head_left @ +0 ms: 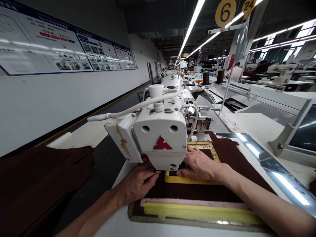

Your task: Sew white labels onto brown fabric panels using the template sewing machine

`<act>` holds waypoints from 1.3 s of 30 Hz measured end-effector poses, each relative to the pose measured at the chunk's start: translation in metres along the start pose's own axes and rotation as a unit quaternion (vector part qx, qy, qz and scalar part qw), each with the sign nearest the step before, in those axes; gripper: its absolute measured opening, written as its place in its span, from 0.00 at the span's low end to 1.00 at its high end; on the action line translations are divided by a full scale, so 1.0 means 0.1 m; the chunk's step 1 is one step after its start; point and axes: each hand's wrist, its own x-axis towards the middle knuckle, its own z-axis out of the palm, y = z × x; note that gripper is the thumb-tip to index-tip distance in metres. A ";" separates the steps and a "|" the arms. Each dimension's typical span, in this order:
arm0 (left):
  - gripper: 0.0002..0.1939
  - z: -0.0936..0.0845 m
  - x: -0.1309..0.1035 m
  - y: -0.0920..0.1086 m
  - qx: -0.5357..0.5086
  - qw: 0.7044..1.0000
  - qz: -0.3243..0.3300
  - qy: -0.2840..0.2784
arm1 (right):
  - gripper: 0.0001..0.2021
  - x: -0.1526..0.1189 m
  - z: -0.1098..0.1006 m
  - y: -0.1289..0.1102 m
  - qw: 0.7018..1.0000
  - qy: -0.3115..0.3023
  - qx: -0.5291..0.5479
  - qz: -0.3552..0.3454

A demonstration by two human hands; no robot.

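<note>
A white sewing machine head [161, 135] with a red emblem stands at the centre and hides the needle area. Under and right of it lies dark brown fabric [227, 149] on a clear template with a yellow strip [197, 210] along its near edge. My right hand [199, 164] rests on the yellow-edged frame [192, 180] over the fabric, fingers spread, fingertips partly behind the machine head. My left hand [138, 181] is at the machine's lower left, by the fabric's left edge, its fingers bent together; anything between them is too small to make out.
More brown fabric [44, 171] is piled at the left. A screen panel [298, 131] stands at the right. Brown thread cones [206, 78] and a thread stand pole [232, 72] are behind. A person in a light top [234, 73] sits farther back.
</note>
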 end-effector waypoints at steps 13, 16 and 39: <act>0.13 -0.03 0.00 0.06 0.008 1.000 0.004 -0.016 | 0.26 -0.07 -0.05 0.01 1.000 -0.012 -0.005 0.015; 0.13 -0.01 0.00 0.15 0.020 0.999 0.012 -0.022 | 0.26 -0.06 -0.05 0.00 1.000 -0.016 -0.015 0.023; 0.16 0.05 0.25 0.46 0.112 0.977 -0.032 -0.178 | 0.12 -0.01 0.10 -0.05 0.999 0.041 -0.005 -0.004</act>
